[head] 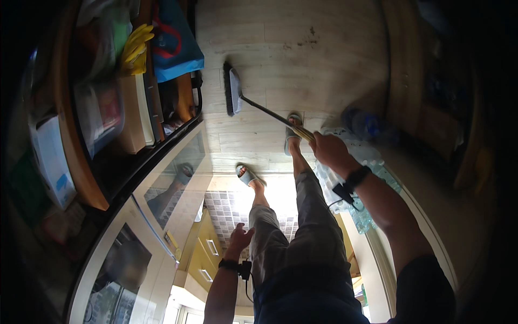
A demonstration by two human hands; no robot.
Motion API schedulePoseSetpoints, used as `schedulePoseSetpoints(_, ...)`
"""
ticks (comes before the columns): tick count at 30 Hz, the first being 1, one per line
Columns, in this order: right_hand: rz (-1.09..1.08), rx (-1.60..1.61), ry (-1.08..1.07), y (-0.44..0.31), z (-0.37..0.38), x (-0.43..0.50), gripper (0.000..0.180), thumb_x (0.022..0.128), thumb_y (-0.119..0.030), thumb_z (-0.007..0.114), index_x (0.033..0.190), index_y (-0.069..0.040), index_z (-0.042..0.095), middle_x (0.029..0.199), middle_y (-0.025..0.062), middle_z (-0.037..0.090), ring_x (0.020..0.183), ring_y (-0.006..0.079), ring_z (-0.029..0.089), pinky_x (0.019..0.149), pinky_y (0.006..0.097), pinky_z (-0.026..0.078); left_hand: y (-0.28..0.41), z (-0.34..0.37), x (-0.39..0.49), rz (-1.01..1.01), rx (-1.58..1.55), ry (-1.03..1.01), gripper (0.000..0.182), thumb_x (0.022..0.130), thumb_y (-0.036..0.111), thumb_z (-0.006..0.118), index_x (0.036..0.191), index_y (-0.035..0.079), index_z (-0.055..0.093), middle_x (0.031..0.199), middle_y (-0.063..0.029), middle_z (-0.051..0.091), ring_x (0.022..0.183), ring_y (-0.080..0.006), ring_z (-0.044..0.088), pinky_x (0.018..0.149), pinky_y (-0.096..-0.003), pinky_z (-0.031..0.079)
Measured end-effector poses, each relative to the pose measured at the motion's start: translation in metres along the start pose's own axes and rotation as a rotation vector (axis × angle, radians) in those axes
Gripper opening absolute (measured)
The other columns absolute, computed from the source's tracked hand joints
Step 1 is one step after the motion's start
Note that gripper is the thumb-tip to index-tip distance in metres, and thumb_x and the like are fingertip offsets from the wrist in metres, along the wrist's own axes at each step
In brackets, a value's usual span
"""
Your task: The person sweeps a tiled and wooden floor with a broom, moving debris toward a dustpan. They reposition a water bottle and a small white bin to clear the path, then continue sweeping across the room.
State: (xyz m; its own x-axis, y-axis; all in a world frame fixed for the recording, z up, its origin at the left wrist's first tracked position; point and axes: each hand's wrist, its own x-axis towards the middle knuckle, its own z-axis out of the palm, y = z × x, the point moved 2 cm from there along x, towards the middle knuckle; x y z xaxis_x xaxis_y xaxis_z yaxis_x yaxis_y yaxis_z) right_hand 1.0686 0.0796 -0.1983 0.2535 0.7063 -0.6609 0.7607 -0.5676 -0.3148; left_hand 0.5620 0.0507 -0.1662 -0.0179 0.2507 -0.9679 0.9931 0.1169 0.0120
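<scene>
My right hand grips the handle of a broom near its upper end. The broom head, grey with dark bristles, lies ahead of my feet on the light wood-look floor. Its bristles face left, towards the shelving. Hanging beside my left thigh, my left hand holds nothing and has its fingers apart. A patch of dark debris is scattered on the floor beyond the broom head.
Shelving on the left holds a blue bag and yellow rubber gloves. A glass-panelled door stands below it. Wrapped plastic bottles and a large bottle sit on the right. A tiled floor begins behind my feet.
</scene>
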Motion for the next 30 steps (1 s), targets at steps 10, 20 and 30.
schedulePoseSetpoints(10, 0.057, 0.327, -0.129, -0.001, 0.057, -0.005, 0.035, 0.104, -0.037, 0.054, 0.108, -0.004, 0.065, 0.08, 0.0229, 0.072, 0.077, 0.0423, 0.071, 0.071, 0.0547, 0.056, 0.082, -0.004, 0.025, -0.129, 0.123, -0.188, 0.126, 0.078, 0.064, 0.08, 0.164, 0.004, 0.011, 0.147, -0.0439, 0.042, 0.136, -0.0553, 0.049, 0.113, -0.0549, 0.045)
schedulePoseSetpoints(20, 0.043, 0.725, -0.047, -0.097, 0.233, 0.011, 0.033, 0.106, -0.038, 0.052, 0.107, -0.006, 0.059, 0.081, 0.0235, 0.07, 0.08, 0.0474, 0.068, 0.072, 0.0567, 0.054, 0.047, 0.014, 0.042, -0.155, 0.29, -0.215, 0.143, 0.068, 0.061, 0.09, 0.167, 0.023, -0.005, 0.149, -0.0471, 0.035, 0.134, -0.0581, 0.05, 0.11, -0.0548, 0.049)
schedulePoseSetpoints(30, 0.218, 0.37, 0.01, -0.168, 0.296, 0.001, 0.041, 0.106, -0.042, 0.049, 0.128, -0.008, 0.057, 0.078, 0.0193, 0.073, 0.072, 0.0407, 0.073, 0.066, 0.0534, 0.059, -0.03, -0.002, 0.067, 0.042, 0.291, -0.129, 0.134, 0.07, 0.061, 0.088, 0.167, 0.019, 0.005, 0.144, -0.0454, 0.038, 0.127, -0.0601, 0.053, 0.106, -0.0565, 0.05)
